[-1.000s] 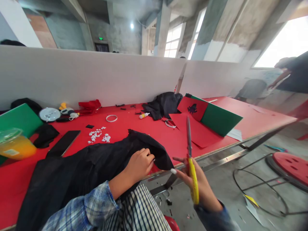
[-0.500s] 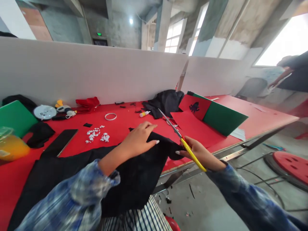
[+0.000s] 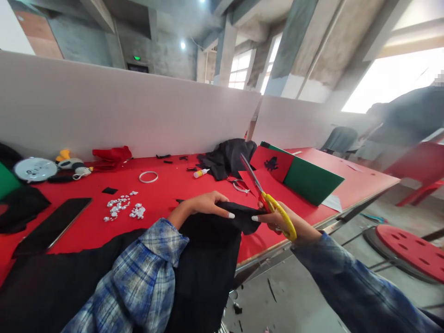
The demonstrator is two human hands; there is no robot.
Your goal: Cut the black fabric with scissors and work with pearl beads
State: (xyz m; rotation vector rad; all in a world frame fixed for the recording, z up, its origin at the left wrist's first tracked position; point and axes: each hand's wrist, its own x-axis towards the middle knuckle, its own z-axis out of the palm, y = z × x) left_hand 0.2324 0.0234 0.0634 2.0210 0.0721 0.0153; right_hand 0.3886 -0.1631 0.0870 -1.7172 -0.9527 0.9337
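A large piece of black fabric (image 3: 208, 259) drapes over the table's front edge and toward my lap. My left hand (image 3: 210, 206) pinches its upper edge between thumb and fingers. Close to its right, my right hand (image 3: 277, 218) grips the fabric's corner with the thumb and also carries a pair of scissors (image 3: 285, 215). The scissors have yellow handles, and their metal blades point up and away, look closed and stand clear of the cloth. Between my two hands a short stretch of the edge is held up.
On the red tabletop (image 3: 166, 185) lie white beads (image 3: 118, 206), a phone (image 3: 52, 226), a white ring (image 3: 148, 176), a small glue bottle (image 3: 201, 173) and crumpled black cloth (image 3: 229, 157). A green board (image 3: 314, 178) stands at right. A red stool (image 3: 412, 249) is on the floor; a person stands beyond.
My left hand has closed on the fabric edge, having been spread above it. The scissors have turned in my right hand, with the handle loops facing more toward me. The view has shifted right.
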